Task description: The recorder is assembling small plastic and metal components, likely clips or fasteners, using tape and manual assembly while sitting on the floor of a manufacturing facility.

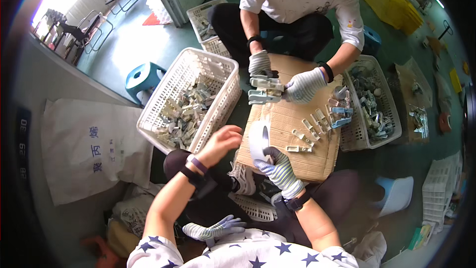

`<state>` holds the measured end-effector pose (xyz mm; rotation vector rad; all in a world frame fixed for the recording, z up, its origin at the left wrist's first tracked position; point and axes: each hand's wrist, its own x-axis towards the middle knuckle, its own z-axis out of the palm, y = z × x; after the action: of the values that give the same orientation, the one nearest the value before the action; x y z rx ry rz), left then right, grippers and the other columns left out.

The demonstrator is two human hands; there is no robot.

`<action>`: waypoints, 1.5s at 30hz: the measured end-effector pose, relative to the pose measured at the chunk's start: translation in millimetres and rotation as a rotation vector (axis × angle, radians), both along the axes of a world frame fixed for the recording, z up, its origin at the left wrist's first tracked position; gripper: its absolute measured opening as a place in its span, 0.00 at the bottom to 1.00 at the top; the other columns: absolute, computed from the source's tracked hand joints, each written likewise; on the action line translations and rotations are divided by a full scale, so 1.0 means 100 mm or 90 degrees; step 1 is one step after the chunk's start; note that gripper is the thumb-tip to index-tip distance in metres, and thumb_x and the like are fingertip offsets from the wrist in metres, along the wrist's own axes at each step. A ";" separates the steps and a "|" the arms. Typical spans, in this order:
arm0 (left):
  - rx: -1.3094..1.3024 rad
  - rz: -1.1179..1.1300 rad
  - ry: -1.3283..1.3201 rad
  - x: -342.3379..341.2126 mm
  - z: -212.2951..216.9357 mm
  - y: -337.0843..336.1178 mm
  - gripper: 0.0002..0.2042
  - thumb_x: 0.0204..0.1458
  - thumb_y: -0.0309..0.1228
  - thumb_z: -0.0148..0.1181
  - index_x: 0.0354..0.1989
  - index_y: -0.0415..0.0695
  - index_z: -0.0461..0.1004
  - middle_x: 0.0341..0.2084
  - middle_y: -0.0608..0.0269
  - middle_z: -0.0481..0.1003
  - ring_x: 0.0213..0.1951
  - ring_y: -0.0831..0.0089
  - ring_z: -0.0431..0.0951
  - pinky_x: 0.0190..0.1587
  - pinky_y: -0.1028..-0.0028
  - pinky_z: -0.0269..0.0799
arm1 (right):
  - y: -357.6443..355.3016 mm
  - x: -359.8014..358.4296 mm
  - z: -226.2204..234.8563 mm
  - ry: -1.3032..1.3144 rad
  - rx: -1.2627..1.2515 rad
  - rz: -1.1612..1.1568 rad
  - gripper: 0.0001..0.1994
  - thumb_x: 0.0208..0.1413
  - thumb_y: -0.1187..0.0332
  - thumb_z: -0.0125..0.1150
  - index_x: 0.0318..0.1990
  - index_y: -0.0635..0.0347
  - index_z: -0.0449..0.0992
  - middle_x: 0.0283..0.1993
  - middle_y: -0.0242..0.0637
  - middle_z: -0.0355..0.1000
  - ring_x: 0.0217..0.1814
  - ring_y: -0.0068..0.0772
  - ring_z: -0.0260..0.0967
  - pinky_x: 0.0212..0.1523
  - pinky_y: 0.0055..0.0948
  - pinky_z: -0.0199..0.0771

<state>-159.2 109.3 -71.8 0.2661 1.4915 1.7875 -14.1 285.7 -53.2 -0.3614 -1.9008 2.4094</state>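
Right hand (277, 166), gloved, curled round tape roll (259, 141). Left hand (223, 139) bare, fingers loosely bent, holding nothing, over basket (225, 77) edge.

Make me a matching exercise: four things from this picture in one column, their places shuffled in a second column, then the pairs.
1. roll of tape
2. spare striped glove
3. teal stool
4. small pale clips

A. on the floor beyond the big white basket
B. in the gloved right hand
C. in rows on the cardboard
D. lying on the person's lap

Pairs: 1-B, 2-D, 3-A, 4-C
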 end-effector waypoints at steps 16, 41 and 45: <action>0.000 -0.016 0.313 0.89 -0.37 -0.08 0.43 0.42 0.24 0.67 0.65 0.45 0.45 0.59 0.56 0.56 0.52 0.66 0.67 0.53 0.67 0.66 | -0.82 0.85 0.03 -0.084 -0.080 0.076 0.16 0.49 0.75 0.65 0.46 0.62 0.70 0.40 0.30 0.72 0.42 0.20 0.68 0.44 0.23 0.69; -0.091 -0.116 0.007 1.06 -0.94 -0.10 0.13 0.50 0.22 0.58 0.45 0.34 0.73 0.34 0.64 0.77 0.36 0.79 0.74 0.41 0.78 0.71 | -0.64 0.90 -0.17 -0.332 -0.200 0.155 0.09 0.53 0.68 0.62 0.41 0.58 0.74 0.32 0.20 0.68 0.28 0.11 0.62 0.28 0.14 0.63; -0.122 -0.114 0.012 1.06 -0.95 -0.05 0.14 0.49 0.22 0.58 0.45 0.34 0.73 0.33 0.64 0.77 0.35 0.80 0.74 0.41 0.78 0.71 | -0.63 0.92 -0.30 -0.337 -0.194 0.133 0.10 0.52 0.67 0.63 0.41 0.56 0.74 0.28 0.19 0.68 0.19 0.09 0.57 0.19 0.13 0.56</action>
<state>-53.1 104.4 -166.8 0.3094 1.5875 1.4948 77.9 222.5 -83.5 -0.9431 -1.8030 2.9844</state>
